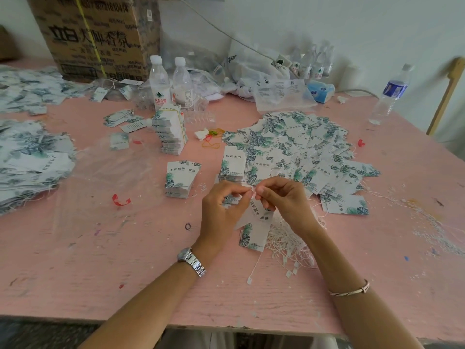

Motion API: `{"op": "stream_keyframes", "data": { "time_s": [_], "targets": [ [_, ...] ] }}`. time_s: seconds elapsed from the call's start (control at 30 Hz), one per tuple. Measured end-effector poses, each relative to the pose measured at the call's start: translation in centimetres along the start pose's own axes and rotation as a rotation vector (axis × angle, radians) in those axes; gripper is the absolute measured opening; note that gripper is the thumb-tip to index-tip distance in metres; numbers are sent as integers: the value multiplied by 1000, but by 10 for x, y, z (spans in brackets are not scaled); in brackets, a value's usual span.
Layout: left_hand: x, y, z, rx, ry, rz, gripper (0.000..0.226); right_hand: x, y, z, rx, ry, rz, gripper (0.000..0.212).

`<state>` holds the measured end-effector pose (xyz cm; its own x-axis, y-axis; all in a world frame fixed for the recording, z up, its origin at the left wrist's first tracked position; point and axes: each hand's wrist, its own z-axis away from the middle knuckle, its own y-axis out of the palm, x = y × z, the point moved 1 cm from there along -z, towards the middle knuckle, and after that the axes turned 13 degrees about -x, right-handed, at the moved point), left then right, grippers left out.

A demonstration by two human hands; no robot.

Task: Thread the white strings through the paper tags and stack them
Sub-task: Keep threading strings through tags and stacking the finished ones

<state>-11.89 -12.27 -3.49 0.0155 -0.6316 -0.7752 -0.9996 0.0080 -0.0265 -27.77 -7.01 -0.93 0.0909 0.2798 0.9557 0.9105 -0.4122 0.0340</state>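
At the centre of the frame, a person's left hand (224,205) and right hand (284,200) meet fingertip to fingertip, both with curled fingers pinching the top edge of a leaf-printed paper tag (256,222) that hangs tilted below and between them. Whether a string has passed through it cannot be told. A tangle of white strings (289,243) lies on the pink table (125,260) just beneath the right wrist. Loose tags (297,147) spread above the hands, and a small stack of tags (180,180) stands to the upper left of the left hand.
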Motion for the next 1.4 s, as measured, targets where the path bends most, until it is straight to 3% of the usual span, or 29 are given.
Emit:
{"op": "stream_keyframes", "data": {
  "time_s": [0.77,1.03,1.4],
  "targets": [
    [1,0,1,44,-27,-48,3,-8,1,-1,-33,-105,114,19],
    [7,3,1,183,-27,-40,4,-10,-5,-3,17,-75,140,20],
    [6,1,3,198,-42,-30,19,-10,-4,-1,97,-23,63,12]
  ]
}}
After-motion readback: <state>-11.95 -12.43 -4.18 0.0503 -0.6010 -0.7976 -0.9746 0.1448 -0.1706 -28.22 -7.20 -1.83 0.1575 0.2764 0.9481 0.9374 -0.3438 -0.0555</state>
